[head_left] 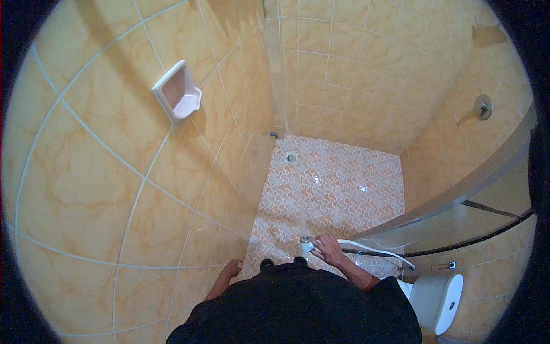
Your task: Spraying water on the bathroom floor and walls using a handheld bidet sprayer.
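My right hand is closed around a white handheld bidet sprayer, its head turned away from me above the patterned floor. A faint stream of water shows in front of the sprayer's nozzle. From my right hand a white hose curves off to the right, down toward the wall by the toilet. My left hand hangs low beside the left tiled wall; its fingers are mostly hidden, and no object shows in it. Dark-clad tips of my feet peek out below my black shirt.
Wet patterned floor tiles stretch ahead, with a round drain at the far left corner. A pink soap dish juts from the left wall. At right stand a glass partition and a white toilet tank.
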Demonstrator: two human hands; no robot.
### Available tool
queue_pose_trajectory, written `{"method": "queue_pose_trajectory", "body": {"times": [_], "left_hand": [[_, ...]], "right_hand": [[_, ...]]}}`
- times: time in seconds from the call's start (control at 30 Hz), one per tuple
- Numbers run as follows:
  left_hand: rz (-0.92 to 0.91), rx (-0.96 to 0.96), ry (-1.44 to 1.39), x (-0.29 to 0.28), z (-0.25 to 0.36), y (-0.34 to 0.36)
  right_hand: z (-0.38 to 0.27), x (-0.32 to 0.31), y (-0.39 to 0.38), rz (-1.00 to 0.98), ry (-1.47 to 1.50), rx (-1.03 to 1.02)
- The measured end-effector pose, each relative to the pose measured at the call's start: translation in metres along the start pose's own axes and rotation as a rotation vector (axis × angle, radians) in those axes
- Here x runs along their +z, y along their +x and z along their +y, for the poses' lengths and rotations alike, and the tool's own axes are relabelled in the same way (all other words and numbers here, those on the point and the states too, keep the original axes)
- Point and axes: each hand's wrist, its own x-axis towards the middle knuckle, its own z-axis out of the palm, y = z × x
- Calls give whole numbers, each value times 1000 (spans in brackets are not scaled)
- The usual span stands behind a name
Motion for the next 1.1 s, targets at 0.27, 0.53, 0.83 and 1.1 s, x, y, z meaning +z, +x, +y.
{"method": "queue_pose_trajectory", "body": {"times": [0.27,0.53,0.83,1.1], "left_hand": [[-62,-17,51,-13,22,-6],[31,-5,39,8,5,-4],[-54,-77,-85,-5,16,-13],[22,50,32,11,-3,-4]], "right_hand": [[-4,15,-3,-90,65,-90],[-10,26,0,-132,116,-80],[-9,32,1,-222,234,23],[-7,39,-2,-246,305,92]]}}
